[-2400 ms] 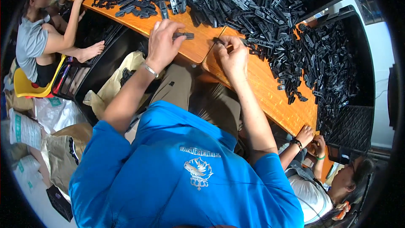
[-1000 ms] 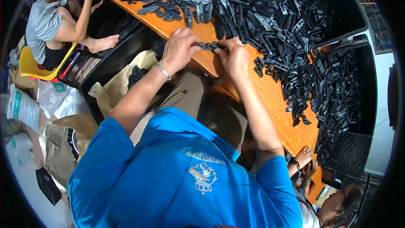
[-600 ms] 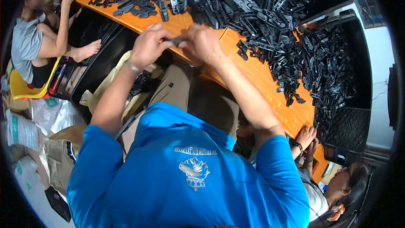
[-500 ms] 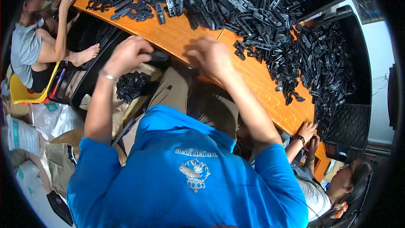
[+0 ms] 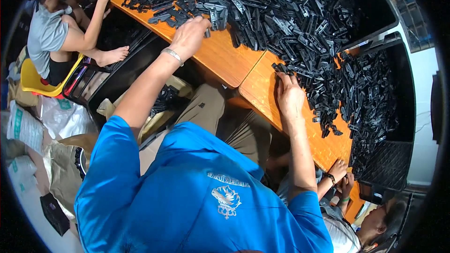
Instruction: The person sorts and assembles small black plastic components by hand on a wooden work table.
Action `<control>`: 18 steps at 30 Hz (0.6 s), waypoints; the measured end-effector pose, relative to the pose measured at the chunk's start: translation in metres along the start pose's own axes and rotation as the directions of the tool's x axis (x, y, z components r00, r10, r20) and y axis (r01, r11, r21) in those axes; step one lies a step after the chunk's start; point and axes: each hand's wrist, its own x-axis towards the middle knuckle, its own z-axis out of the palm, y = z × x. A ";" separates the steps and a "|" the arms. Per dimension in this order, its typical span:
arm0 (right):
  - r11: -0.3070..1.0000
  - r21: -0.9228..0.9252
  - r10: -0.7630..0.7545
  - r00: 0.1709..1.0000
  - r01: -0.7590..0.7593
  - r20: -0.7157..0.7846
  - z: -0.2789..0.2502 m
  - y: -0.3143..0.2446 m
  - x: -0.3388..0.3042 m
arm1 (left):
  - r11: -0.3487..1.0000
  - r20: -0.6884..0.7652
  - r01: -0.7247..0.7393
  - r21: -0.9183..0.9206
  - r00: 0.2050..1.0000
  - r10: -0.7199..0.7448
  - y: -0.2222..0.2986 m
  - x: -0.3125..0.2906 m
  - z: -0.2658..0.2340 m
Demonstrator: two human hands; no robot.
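My left hand (image 5: 190, 36) is over the near edge of a heap of long black plastic parts (image 5: 286, 7) on the table. Its fingers curl down onto a black plastic part (image 5: 207, 33), only partly visible beneath them. Further right, my right hand (image 5: 289, 97) reaches across the wooden tabletop with fingers stretched out. Its fingertips touch small black plastic pieces (image 5: 282, 68) at the border of a pile of smaller black parts (image 5: 323, 86). What lies under those fingertips is partly hidden.
The orange wooden table (image 5: 229, 63) has a seam between two boards. Black bins (image 5: 386, 157) stand at its right end. A carton of black parts (image 5: 166, 98) sits below, beside my leg. One person (image 5: 54, 33) sits on a yellow stool at left; another (image 5: 337, 225) works at lower right.
Both hands have moved from in front of the table edge onto the tabletop. The left went forward and right to the long parts; the right went to the small pieces. The view has shifted slightly.
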 end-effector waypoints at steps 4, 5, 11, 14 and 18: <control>0.998 -0.017 -0.066 0.990 0.068 0.129 0.001 0.003 -0.005 | 0.999 0.048 -0.039 -0.037 0.998 0.041 0.023 -0.015 -0.008; 0.996 -0.013 -0.089 0.980 0.093 0.178 -0.003 -0.002 -0.005 | 0.999 0.063 -0.018 -0.044 0.998 0.021 0.030 -0.018 -0.011; 0.982 -0.091 -0.132 0.947 0.165 0.294 -0.009 -0.018 0.009 | 0.984 0.061 -0.081 -0.158 0.994 0.092 0.048 -0.043 -0.009; 0.985 0.049 -0.170 0.946 0.163 0.276 0.001 -0.036 0.022 | 0.962 0.003 -0.141 -0.235 0.989 0.146 0.056 -0.052 -0.003; 0.945 0.302 -0.174 0.973 0.123 0.149 0.017 -0.091 0.043 | 0.944 -0.086 -0.143 -0.298 0.989 0.123 0.053 -0.058 0.005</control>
